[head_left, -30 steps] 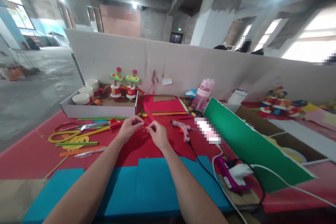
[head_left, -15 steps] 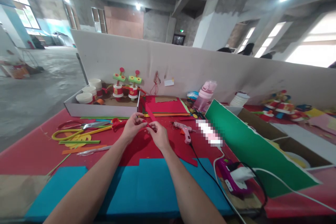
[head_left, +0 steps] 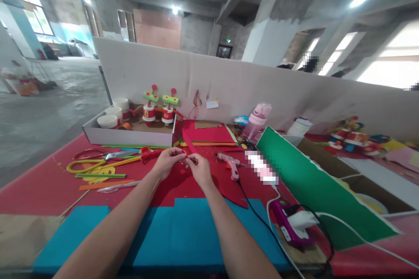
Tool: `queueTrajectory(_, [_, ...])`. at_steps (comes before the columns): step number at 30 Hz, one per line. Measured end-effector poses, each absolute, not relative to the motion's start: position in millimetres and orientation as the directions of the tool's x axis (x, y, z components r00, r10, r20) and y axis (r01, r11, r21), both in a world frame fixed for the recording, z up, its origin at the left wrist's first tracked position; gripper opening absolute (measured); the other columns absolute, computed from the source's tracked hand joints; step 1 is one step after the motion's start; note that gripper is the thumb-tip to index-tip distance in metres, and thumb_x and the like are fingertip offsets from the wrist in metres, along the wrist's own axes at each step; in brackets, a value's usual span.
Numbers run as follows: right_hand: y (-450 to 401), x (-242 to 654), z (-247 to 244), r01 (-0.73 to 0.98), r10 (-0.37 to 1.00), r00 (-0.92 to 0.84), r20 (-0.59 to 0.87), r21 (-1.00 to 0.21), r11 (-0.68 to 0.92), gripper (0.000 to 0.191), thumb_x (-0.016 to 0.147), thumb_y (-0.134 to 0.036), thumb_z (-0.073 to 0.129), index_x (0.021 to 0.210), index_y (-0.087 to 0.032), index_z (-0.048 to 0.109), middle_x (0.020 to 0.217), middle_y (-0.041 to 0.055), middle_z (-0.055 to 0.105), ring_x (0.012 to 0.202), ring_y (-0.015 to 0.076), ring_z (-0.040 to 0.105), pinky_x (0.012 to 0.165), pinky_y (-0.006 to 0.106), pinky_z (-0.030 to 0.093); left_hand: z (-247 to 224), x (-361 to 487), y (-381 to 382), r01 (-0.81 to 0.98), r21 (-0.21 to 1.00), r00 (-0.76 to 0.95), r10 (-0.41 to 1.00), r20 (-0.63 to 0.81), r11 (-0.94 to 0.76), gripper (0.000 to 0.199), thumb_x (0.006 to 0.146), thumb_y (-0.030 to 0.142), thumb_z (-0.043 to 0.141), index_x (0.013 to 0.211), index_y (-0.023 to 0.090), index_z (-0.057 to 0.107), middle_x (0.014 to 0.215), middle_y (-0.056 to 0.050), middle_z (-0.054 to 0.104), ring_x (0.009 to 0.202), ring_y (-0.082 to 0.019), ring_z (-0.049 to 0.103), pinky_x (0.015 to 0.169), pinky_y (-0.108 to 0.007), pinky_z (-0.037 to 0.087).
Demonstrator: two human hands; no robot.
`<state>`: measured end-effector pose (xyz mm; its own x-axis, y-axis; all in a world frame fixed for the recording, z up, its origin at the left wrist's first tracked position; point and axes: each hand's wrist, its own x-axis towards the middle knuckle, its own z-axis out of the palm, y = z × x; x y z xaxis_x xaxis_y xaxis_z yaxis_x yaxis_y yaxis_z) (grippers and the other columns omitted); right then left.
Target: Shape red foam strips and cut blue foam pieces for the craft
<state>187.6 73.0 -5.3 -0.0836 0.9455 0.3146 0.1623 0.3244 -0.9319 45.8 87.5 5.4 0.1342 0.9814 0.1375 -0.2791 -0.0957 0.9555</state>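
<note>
Fine fingerwork in hand: left hand [head_left: 167,163] pinches small red piece [head_left: 183,152] over table [head_left: 131,202]. Right hand [head_left: 200,171] just beside, fingers bunched, can't tell if gripping. Seems to call for light, steady fingertips. Glue gun [head_left: 231,164] lies near.

Inspected: your red-covered table [head_left: 42,185]. On it, at your left, lie a box [head_left: 131,137], scissors [head_left: 85,168] and pen [head_left: 118,187]; centrally, a glue gun [head_left: 233,168]; nearest you, blue sheets [head_left: 196,231].
</note>
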Motion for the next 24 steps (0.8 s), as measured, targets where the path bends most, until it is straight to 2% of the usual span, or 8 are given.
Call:
queueTrajectory(7, [77.5,187.6,-11.2,0.099,0.952,-0.096,0.29,-0.949,0.299,0.017,0.077,-0.035,0.06,0.076,-0.018,0.061,0.071,0.0043,0.07,0.059,0.0171,0.065,0.059,0.027,0.051,2.3,44.6,89.7,-0.281,0.957,0.119,0.986,0.116,-0.078,0.029,0.059,0.035,0.081,0.066,0.013,0.065,0.055,0.0,0.06,0.052,-0.009,0.052,0.053,-0.022,0.04])
queueTrajectory(17, [76.7,187.2,-11.4,0.134,0.953,-0.08,0.294,-0.944,0.302,0.018,0.077,-0.037,0.061,0.075,-0.019,0.061,0.07,0.004,0.07,0.06,0.0178,0.066,0.059,0.027,0.051,4.3,43.2,89.1,-0.257,0.961,0.088,0.988,0.127,-0.101,0.029,0.059,0.038,0.08,0.065,0.013,0.068,0.053,0.0,0.058,0.052,-0.009,0.05,0.052,-0.022,0.039])
queueTrajectory(24, [73.9,187.9,-7.6,0.167,0.946,-0.052,0.32,-0.931,0.324,0.016,0.076,-0.034,0.059,0.072,-0.019,0.06,0.064,0.0027,0.067,0.058,0.0172,0.064,0.057,0.026,0.049,7.4,44.8,86.9,-0.229,0.971,0.117,0.988,0.104,-0.075,0.03,0.059,0.039,0.08,0.068,0.013,0.07,0.057,-0.001,0.062,0.052,-0.01,0.051,0.054,-0.023,0.041])
